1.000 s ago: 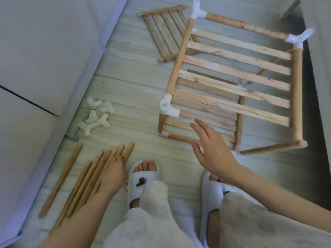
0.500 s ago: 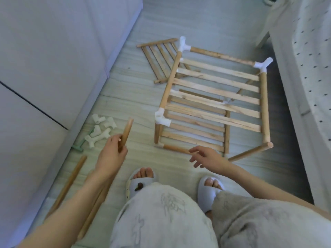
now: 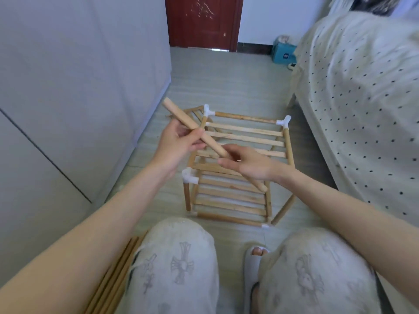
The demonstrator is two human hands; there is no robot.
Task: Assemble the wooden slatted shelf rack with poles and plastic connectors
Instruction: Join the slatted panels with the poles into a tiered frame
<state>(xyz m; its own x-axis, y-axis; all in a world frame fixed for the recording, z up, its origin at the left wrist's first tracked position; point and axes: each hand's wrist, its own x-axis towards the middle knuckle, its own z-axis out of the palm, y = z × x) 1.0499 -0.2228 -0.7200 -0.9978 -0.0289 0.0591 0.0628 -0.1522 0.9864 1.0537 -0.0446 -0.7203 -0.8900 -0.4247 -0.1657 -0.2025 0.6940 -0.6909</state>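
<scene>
Gripping round tan pole: left hand; right hand loosely open, touching it.

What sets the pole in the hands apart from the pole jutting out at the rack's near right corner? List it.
The held pole is off the floor, gripped by the left hand; the corner pole rests with its free end low by the floor. The held pole joins nothing; the corner pole's other end goes into the rack. Both are round, bare wood.

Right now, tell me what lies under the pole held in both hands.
Under the pole, gripped by the left hand and touched by the right hand, sits the half-built rack: top slats and a white connector. The hands and pole hide some slats.
</scene>
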